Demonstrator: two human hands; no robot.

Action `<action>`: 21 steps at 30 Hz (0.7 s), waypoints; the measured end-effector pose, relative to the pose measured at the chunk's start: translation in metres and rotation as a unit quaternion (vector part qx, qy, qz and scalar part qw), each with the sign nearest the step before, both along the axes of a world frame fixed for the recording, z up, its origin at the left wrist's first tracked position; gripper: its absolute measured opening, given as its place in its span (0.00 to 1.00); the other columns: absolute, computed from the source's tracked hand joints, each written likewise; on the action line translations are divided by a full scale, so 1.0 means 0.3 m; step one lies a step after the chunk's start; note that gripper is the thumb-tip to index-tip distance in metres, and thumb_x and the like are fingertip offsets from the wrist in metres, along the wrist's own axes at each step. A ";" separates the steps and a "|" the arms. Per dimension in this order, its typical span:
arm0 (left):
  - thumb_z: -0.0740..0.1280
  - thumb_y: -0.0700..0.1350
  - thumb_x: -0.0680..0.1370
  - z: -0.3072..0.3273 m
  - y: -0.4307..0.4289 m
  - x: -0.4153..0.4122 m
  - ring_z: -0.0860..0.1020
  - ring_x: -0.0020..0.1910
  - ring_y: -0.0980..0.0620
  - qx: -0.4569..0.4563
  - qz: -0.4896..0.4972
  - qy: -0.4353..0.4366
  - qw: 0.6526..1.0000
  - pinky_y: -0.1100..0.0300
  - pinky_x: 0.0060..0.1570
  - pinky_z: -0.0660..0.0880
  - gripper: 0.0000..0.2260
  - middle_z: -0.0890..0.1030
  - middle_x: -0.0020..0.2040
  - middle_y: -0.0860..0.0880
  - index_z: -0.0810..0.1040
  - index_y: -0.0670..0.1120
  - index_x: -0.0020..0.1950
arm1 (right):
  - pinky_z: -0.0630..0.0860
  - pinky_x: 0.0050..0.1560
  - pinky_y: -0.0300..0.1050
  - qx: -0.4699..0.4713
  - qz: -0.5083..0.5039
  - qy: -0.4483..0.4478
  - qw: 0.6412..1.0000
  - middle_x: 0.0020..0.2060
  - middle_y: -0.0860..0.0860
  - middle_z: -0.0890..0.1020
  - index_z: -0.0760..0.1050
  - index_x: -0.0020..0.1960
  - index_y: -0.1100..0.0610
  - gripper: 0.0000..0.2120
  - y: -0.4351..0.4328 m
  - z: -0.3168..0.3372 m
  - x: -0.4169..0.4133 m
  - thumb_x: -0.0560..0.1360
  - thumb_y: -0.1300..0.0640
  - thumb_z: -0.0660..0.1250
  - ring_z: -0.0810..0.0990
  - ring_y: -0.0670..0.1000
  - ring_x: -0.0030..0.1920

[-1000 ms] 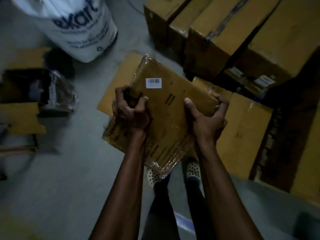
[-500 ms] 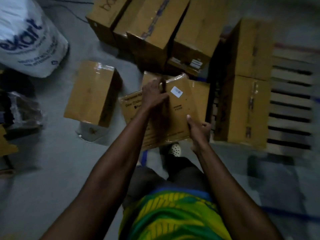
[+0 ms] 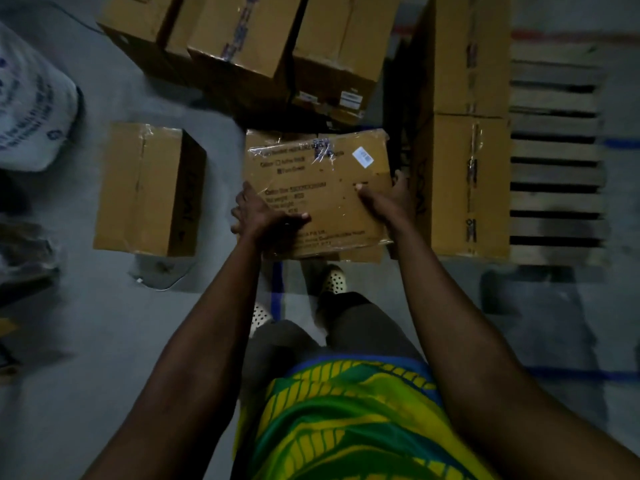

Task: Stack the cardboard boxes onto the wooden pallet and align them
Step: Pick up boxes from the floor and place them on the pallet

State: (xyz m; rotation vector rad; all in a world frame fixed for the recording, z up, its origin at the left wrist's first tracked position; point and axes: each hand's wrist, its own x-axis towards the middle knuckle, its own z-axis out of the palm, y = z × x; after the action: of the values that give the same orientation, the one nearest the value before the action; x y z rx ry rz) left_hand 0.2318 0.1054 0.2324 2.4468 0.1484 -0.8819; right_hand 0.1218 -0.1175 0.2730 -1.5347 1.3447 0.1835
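Observation:
A flat, plastic-wrapped cardboard box with printed text and a white barcode label is held in front of me, over another box whose edges show beneath it. My left hand grips its near left corner. My right hand grips its right edge. To the right, the wooden pallet lies on the floor with two tall boxes standing end to end along its left side. Its slats on the right are bare.
A taped box sits alone on the floor to the left. Several larger boxes crowd the top of the view. A white printed sack lies at the far left. Blue tape lines mark the grey floor near my feet.
The view has swung right, bringing the pallet into sight. The flat box has turned from tilted to squarer and lower, and my left hand has shifted from its far edge to the near left corner.

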 end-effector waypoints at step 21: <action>0.75 0.45 0.73 0.336 -0.048 -0.080 0.82 0.51 0.49 -0.268 -0.055 0.002 0.962 0.49 0.50 0.82 0.21 0.80 0.56 0.51 0.70 0.50 0.62 | 0.74 0.65 0.59 -0.067 -0.280 -0.047 0.956 0.68 0.54 0.75 0.62 0.77 0.53 0.49 0.291 0.203 -0.353 0.64 0.34 0.77 0.75 0.59 0.65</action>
State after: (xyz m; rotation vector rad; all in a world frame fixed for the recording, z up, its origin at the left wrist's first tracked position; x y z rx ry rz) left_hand 0.2077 0.0909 0.3333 1.9585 -0.2042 -0.8408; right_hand 0.0158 -0.0301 0.3340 -1.1927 1.6823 -0.3386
